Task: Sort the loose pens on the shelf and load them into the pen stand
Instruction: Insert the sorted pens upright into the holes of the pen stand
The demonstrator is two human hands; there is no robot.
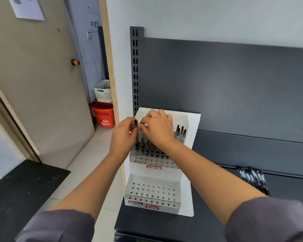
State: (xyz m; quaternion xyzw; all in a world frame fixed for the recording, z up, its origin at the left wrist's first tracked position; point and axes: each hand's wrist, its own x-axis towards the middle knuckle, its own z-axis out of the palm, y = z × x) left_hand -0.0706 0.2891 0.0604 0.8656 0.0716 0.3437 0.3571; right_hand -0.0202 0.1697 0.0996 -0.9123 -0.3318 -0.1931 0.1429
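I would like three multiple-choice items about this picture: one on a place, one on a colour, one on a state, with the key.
1. Where are the loose pens? A on the shelf, right of the stand; B on the floor; C behind the stand.
2. What colour is the lower basket, under the white basket? A blue; B red; C green.
3. What does the left hand do? A lies flat; B hangs idle; C pinches a pen.
Key: 1 A, they lie on the dark shelf at the right; 2 B, it is plainly red; 3 C, it grips a pen above the stand.
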